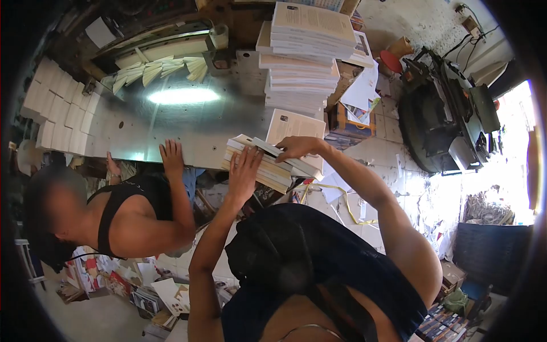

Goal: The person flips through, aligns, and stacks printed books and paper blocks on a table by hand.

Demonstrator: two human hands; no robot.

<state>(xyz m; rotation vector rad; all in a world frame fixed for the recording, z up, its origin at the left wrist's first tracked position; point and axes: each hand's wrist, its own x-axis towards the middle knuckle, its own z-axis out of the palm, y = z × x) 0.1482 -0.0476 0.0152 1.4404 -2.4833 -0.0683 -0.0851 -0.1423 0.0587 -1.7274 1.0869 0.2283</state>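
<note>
Hands [244,170] close together on books [273,176]

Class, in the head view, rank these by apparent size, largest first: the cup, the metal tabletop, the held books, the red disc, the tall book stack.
1. Metal tabletop
2. Tall book stack
3. Held books
Unranked, smallest: cup and red disc; they look too alike.

On our shiny metal tabletop [188,122], we see white blocks [61,111] stacked at the left end, fanned paper bundles [162,71] along the far side, and tall book stacks [302,62] at right.
</note>
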